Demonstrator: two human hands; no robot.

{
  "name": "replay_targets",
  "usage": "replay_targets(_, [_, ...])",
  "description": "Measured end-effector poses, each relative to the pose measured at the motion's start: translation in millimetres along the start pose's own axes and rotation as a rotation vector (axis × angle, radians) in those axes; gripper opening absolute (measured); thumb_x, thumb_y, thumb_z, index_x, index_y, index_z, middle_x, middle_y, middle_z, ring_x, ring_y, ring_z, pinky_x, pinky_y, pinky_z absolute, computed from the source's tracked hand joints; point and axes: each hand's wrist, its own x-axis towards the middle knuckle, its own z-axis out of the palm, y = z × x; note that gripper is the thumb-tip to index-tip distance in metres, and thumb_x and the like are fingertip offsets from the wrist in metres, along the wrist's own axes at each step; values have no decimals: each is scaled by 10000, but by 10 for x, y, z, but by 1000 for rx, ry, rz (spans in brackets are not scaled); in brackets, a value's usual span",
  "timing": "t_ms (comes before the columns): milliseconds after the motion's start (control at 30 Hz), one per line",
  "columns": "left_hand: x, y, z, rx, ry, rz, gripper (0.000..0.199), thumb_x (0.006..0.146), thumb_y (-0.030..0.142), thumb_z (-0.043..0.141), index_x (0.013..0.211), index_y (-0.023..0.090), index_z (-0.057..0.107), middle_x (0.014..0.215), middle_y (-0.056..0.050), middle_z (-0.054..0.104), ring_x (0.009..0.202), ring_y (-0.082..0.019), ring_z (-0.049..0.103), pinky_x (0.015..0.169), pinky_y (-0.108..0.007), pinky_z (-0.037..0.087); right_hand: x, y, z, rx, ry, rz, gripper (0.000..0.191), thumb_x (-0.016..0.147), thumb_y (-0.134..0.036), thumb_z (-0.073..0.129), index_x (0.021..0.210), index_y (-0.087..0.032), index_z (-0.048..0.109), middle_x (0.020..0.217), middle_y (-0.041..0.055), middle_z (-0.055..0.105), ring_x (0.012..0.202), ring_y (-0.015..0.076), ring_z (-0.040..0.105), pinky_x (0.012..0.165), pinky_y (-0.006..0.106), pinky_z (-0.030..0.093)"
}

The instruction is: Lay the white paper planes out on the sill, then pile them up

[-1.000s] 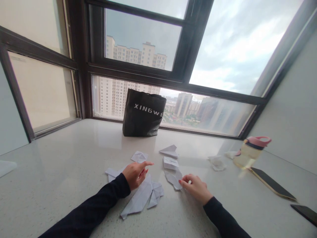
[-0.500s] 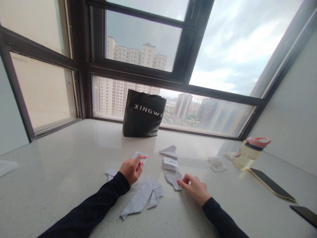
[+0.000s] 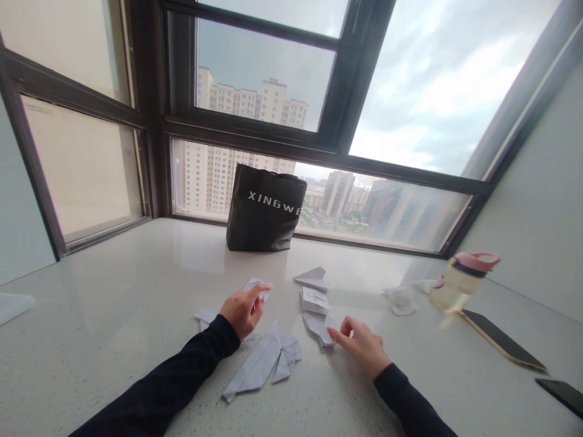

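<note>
In the head view, which is the only view, the right hand (image 3: 362, 345) is bent low over the pale counter (image 3: 136, 340). Its thumb and index fingertips come close together at the right edge of a wavy-edged paper (image 3: 314, 328). I cannot tell if they are really clamped on this edge. The paper lies at the near end of a row of 3; the rectangular paper (image 3: 314, 301) seems to touch it, and the pointed paper (image 3: 313, 278) is farther, toward the window.

The left hand (image 3: 241, 312) has curled fingers, with the index stretched over the square folded paper (image 3: 253, 283). If this finger presses or only hovers, I cannot tell. Nearer to the person lie the long folded paper (image 3: 255, 367) and the bow-shaped paper (image 3: 288, 358), which touch each other.

To adjust the wavy-edged paper well, I think it is better to hold only the outer edge, lightly, and turn it flat on the counter, so that the rectangular paper is not pushed. The left sleeve should stay high, because loose papers are near it.
</note>
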Motion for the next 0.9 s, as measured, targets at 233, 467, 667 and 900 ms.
replay_targets(233, [-5, -4, -4, -9, 3, 7, 326, 736, 159, 378, 1044, 205, 475, 563, 41, 524, 481, -114, 495, 533, -208, 389, 8, -40, -134, 282, 48, -208, 307, 737, -483, 405, 711, -199, 518, 675, 16, 529, 610, 144, 488, 575, 279, 393])
replay_targets(467, [-7, -8, -6, -19, 0, -4, 318, 746, 163, 379, 1045, 206, 478, 558, 43, 529, 483, -114, 505, 540, -209, 393, -45, -72, -184, 388, -231, -474, 331, 688, -382, 555, 982, -230, 559, 999, 67, 517, 666, 130, 513, 597, 273, 442])
replay_targets(667, [4, -8, -19, -25, -14, -28, 291, 749, 167, 394, 1019, 212, 495, 566, 43, 537, 486, -113, 510, 551, -208, 396, -20, -27, -115, 334, -221, -441, 345, 658, -302, 570, 998, -249, 578, 949, 46, 545, 615, 116, 507, 609, 277, 453])
replay_targets(900, [10, -23, -25, -10, -15, -38, 291, 747, 153, 393, 1012, 216, 497, 561, 46, 526, 488, -114, 510, 558, -210, 399, -9, -54, -49, 338, -224, -448, 299, 672, -268, 536, 959, -238, 616, 882, 44, 565, 613, 119, 510, 598, 263, 456])
